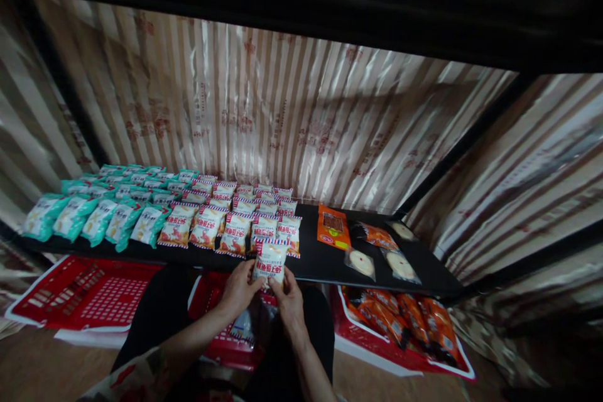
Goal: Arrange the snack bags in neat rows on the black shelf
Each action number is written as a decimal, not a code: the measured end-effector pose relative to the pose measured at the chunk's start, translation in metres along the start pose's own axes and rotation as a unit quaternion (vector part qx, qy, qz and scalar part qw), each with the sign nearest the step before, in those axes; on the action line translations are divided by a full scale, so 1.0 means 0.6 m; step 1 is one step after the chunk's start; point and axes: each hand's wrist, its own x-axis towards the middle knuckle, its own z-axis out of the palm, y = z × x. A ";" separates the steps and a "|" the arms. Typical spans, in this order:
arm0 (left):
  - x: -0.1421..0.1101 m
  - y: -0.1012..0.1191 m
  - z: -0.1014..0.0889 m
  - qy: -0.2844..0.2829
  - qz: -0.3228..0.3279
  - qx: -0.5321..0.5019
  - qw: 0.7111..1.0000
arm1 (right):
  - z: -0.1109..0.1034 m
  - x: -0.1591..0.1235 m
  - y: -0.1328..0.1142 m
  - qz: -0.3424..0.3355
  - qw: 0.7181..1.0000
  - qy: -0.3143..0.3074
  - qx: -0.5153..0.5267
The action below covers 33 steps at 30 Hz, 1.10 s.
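Between my two hands, just in front of the shelf edge, is a white snack bag (269, 261) with red lettering and a striped top seal. My left hand (239, 289) grips its lower left side, and my right hand (288, 298) has its lower right corner. Behind it, rows of matching white snack bags (235, 232) stand on the black shelf (306, 257). Teal snack bags (113, 221) fill the shelf's left part in several rows. Below my hands, a red basket (226, 352) holds a few dim packets (244, 326).
On the shelf's right lie an orange packet (332, 226), another orange bag (377, 237) and round pale items in clear wrap (360, 264). A red basket (113, 289) sits at lower left; another red basket (362, 336) holds orange bags (409, 320). A black beam (301, 12) crosses overhead.
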 end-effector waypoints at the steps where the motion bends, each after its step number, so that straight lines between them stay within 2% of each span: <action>1: 0.004 0.001 0.001 0.004 0.007 0.016 1.000 | -0.001 0.003 -0.001 -0.001 1.000 0.008 -0.003; 8: 0.050 0.000 0.008 0.028 0.061 0.073 0.995 | -0.003 0.046 -0.003 -0.020 0.996 0.032 -0.080; 14: 0.099 -0.025 0.007 0.044 0.163 0.129 0.977 | 0.006 0.084 0.015 -0.054 0.979 0.099 -0.172; 19: 0.115 -0.051 -0.002 0.038 0.220 0.184 0.957 | 0.016 0.098 0.032 -0.054 0.972 0.096 -0.208; 25: 0.110 -0.076 0.003 0.054 0.218 0.209 0.952 | 0.016 0.110 0.037 -0.052 0.958 0.091 -0.266; 29: 0.110 -0.071 0.011 0.061 0.196 0.222 0.953 | 0.010 0.115 0.043 -0.047 0.950 0.087 -0.297; 33: 0.113 -0.065 0.019 0.086 0.215 0.228 0.946 | 0.008 0.118 0.049 -0.052 0.937 0.091 -0.334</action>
